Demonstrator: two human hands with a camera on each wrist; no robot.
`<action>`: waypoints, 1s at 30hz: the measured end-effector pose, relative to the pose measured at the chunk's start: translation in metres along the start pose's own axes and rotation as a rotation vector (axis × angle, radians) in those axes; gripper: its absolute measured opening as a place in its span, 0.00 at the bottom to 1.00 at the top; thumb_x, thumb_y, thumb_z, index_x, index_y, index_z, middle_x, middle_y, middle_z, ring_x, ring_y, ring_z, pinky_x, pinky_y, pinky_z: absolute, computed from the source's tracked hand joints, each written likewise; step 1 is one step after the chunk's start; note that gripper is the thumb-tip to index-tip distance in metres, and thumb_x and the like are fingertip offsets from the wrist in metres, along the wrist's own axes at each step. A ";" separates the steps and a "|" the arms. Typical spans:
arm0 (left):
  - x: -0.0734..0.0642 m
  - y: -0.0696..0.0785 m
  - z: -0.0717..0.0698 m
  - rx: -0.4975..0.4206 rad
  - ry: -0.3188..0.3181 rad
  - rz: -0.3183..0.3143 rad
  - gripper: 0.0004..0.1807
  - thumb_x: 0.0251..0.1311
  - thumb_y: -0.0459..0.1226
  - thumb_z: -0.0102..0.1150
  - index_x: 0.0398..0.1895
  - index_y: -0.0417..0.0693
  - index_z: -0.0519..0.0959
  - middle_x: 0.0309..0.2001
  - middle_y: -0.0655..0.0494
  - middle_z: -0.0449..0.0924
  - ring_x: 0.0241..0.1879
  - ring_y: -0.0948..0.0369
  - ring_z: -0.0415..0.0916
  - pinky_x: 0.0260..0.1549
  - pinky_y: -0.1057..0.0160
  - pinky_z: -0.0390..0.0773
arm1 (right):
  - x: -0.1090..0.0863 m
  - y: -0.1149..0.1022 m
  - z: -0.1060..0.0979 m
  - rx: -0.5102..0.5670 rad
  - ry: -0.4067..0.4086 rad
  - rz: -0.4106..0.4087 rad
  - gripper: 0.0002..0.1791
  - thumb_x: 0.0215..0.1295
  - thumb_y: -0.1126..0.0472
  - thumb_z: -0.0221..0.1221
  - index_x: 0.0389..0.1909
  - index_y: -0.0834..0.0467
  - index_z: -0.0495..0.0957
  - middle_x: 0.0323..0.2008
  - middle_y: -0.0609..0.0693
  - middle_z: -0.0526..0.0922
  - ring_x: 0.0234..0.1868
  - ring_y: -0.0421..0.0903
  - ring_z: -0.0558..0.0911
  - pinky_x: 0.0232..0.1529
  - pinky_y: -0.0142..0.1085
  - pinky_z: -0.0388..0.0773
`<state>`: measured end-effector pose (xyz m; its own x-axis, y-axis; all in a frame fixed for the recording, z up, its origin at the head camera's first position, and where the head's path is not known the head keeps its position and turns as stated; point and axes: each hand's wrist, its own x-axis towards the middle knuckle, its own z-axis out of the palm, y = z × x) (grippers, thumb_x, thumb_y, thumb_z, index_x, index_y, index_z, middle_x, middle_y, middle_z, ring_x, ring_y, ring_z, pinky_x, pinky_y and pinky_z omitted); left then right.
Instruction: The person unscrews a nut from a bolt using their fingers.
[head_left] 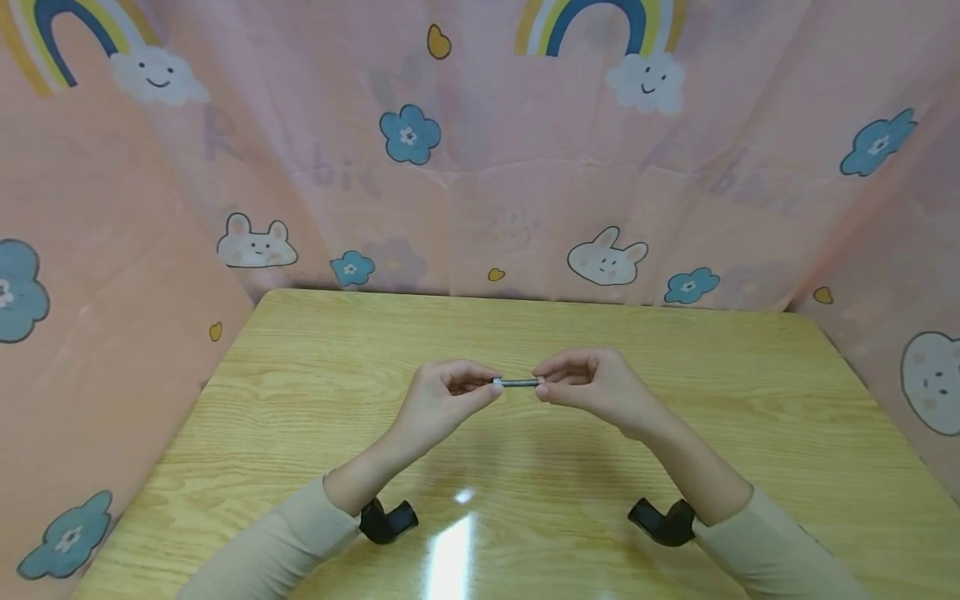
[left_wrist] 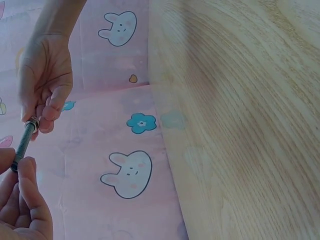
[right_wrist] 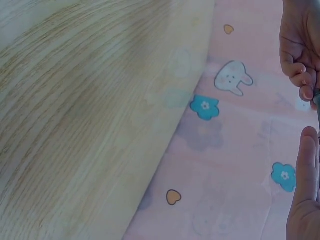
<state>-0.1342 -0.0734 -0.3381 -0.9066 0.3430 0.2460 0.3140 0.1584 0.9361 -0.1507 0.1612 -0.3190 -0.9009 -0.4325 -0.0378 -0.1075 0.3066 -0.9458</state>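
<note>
A threaded metal bolt [head_left: 517,383] is held level between both hands above the table. My left hand [head_left: 438,404] pinches one end of it between thumb and fingertips. My right hand [head_left: 596,387] pinches the other end, where a metal nut or washer [left_wrist: 33,123] shows at the fingertips in the left wrist view. The grey thread lies bare between the two grips. At the right edge of the right wrist view, the right fingers [right_wrist: 307,160] are seen from the side, and the bolt is mostly cut off there.
The wood-grain table [head_left: 315,358] spreads beneath both hands, with a bright light reflection near its front. A pink patterned cloth [head_left: 480,200] hangs at the back and both sides. Black wrist-camera mounts [head_left: 387,522] stick inward from both cuffs.
</note>
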 end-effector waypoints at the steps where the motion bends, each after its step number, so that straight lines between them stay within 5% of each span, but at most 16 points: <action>1: 0.000 0.000 0.000 0.001 0.001 0.000 0.11 0.59 0.36 0.61 0.41 0.39 0.82 0.35 0.52 0.83 0.31 0.56 0.79 0.28 0.66 0.77 | -0.001 0.000 0.000 -0.005 0.007 -0.004 0.18 0.57 0.61 0.65 0.44 0.69 0.78 0.33 0.55 0.83 0.34 0.47 0.83 0.39 0.36 0.80; 11: 0.001 0.001 0.001 0.006 0.010 0.003 0.11 0.59 0.36 0.62 0.41 0.40 0.83 0.35 0.52 0.83 0.31 0.56 0.79 0.29 0.65 0.77 | -0.003 0.001 0.001 -0.001 0.019 -0.118 0.19 0.55 0.65 0.66 0.47 0.68 0.77 0.40 0.61 0.80 0.38 0.47 0.83 0.38 0.36 0.80; 21: 0.001 -0.003 0.002 -0.003 -0.003 0.015 0.10 0.58 0.35 0.62 0.40 0.40 0.83 0.34 0.51 0.84 0.30 0.59 0.79 0.29 0.65 0.78 | -0.002 0.003 -0.001 -0.056 -0.020 -0.074 0.16 0.60 0.61 0.62 0.45 0.68 0.79 0.36 0.57 0.83 0.36 0.50 0.83 0.39 0.37 0.80; 30: 0.001 -0.003 0.000 0.016 -0.002 -0.015 0.10 0.59 0.35 0.61 0.42 0.39 0.82 0.35 0.51 0.84 0.30 0.58 0.78 0.29 0.65 0.77 | -0.003 0.006 0.003 -0.116 0.032 -0.205 0.14 0.57 0.64 0.65 0.44 0.64 0.81 0.38 0.54 0.83 0.36 0.45 0.84 0.37 0.35 0.80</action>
<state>-0.1364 -0.0732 -0.3404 -0.9108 0.3420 0.2314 0.3046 0.1782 0.9357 -0.1480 0.1618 -0.3252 -0.8678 -0.4694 0.1630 -0.3353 0.3111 -0.8893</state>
